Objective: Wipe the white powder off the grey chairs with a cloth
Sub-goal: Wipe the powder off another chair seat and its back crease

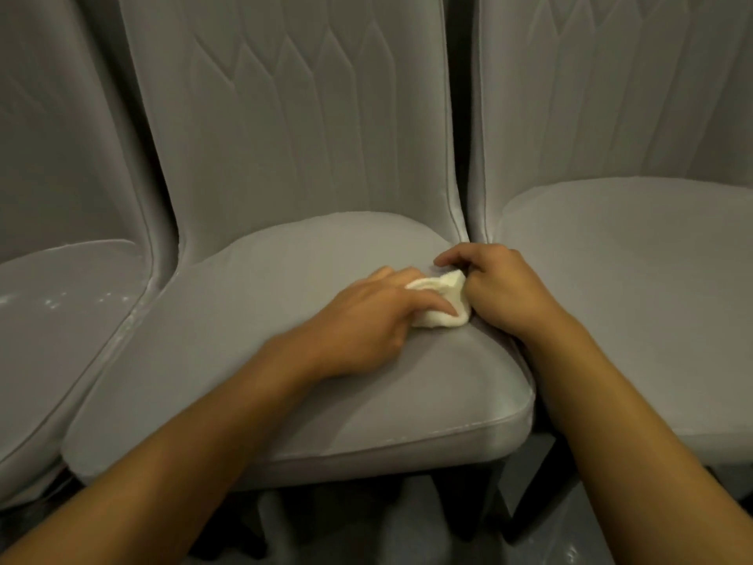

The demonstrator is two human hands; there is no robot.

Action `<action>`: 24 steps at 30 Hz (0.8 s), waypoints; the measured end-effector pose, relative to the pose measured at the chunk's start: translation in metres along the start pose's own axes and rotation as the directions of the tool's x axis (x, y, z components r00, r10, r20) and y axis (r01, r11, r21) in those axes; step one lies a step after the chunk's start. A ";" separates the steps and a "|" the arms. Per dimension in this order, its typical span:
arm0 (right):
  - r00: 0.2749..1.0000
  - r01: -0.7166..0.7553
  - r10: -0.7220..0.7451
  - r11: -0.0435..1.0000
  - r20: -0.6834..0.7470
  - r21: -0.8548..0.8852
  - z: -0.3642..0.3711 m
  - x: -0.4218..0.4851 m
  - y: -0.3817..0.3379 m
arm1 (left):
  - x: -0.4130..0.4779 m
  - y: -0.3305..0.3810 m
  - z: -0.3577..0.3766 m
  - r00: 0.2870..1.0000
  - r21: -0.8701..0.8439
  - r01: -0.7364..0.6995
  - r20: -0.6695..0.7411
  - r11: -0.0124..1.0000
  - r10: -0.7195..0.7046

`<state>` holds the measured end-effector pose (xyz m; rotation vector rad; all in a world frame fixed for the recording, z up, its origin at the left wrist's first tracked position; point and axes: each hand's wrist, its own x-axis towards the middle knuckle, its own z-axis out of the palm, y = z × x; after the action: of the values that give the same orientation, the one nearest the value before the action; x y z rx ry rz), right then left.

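Both forearms reach in over the middle chair, where wiping is under way on the right rear of the seat. The left hand presses the cloth down with fairly straight fingers held close together. The right hand curls its fingers around the cloth's far edge. Next, I judge, comes a firm sweep across the seat, then the left chair, whose pale flecks may be powder.

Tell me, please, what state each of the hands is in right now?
Left hand: open, pressing on the cloth.
Right hand: closed, gripping the cloth.
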<state>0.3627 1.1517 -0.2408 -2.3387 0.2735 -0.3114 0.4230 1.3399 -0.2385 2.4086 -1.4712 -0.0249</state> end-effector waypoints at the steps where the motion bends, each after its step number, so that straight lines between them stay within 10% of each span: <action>1: 1.000 0.016 -0.016 1.000 0.010 -0.012 0.001 0.001 0.001 | 0.007 -0.009 -0.002 0.998 0.032 0.069 -0.003 0.997 -0.069; 5: 0.999 0.003 -0.001 0.999 -0.033 0.047 0.002 0.004 0.001 | 0.038 -0.016 -0.003 0.973 0.057 0.224 -0.069 0.973 -0.220; 24: 0.998 0.010 -0.005 0.997 -0.068 0.075 0.004 0.004 0.003 | -0.022 0.045 0.011 0.971 0.059 -0.237 -0.006 0.970 0.238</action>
<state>0.3677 1.1510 -0.2456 -2.2579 0.2811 -0.3987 0.3718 1.3374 -0.2395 2.2535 -1.7670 0.0891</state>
